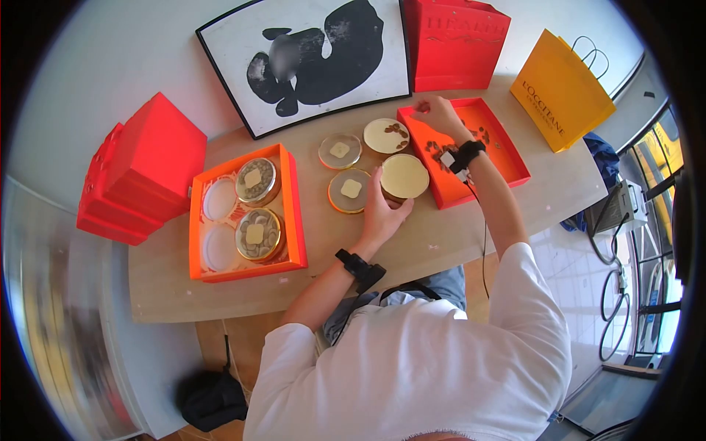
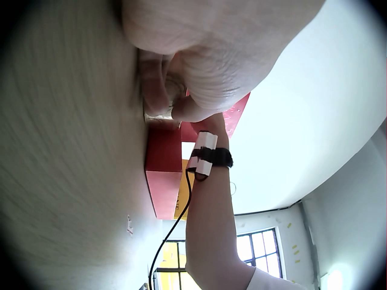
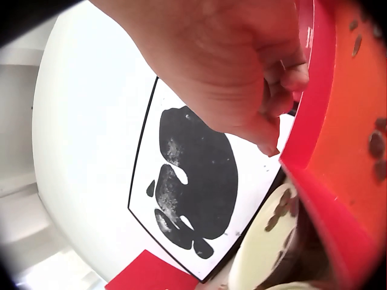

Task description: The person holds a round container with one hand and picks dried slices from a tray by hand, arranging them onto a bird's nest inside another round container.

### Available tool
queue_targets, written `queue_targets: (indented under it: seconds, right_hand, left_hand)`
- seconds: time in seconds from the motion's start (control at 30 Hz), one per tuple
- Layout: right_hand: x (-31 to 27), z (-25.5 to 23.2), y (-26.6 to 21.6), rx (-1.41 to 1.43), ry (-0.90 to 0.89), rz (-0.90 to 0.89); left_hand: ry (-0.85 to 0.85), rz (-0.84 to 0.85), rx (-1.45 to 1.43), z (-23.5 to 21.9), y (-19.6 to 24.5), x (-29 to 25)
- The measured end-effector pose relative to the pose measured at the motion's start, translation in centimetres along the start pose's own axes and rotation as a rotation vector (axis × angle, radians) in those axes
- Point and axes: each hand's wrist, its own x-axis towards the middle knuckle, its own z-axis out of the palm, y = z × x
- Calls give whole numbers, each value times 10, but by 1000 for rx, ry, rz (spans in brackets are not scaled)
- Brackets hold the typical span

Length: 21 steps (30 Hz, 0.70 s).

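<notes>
My left hand (image 1: 384, 219) grips the side of a round tub (image 1: 405, 177) with a plain cream-coloured top, thumb and fingers around it on the table. Behind it stands a second round tub (image 1: 386, 136), with brown flat pieces along one side of its top. My right hand (image 1: 440, 116) is over the far left corner of a shallow red box (image 1: 504, 158) with an orange inside. Brown pieces (image 1: 482, 135) lie scattered in that box. The right fingers (image 3: 284, 99) are bent; I cannot tell whether they pinch a small piece.
Left of the tubs lie two clear round lids (image 1: 340, 150) with pale labels. An orange box (image 1: 300, 220) holds two lidded jars (image 1: 259, 235). Red boxes (image 1: 147, 169) stand far left; a framed picture (image 1: 346, 88), a red bag (image 1: 456, 51) and a yellow bag (image 1: 559, 95) line the back.
</notes>
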Motion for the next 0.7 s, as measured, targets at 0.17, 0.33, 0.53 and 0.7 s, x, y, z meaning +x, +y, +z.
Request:
queue_targets:
  seconds: [0.17,0.33,0.53,0.7]
  right_hand:
    - [16,26,-26,22,-102,112]
    - [23,46,-29,5,-163,132]
    - [25,54,-26,-71,-128,105]
    - [20,40,-36,-184,-65,160]
  left_hand:
    - [23,115,47,1,-16,7]
    - [24,83,62,1,-14,5]
    - [40,120,90,1,-18,6]
    - [56,152,100,2,-24,7]
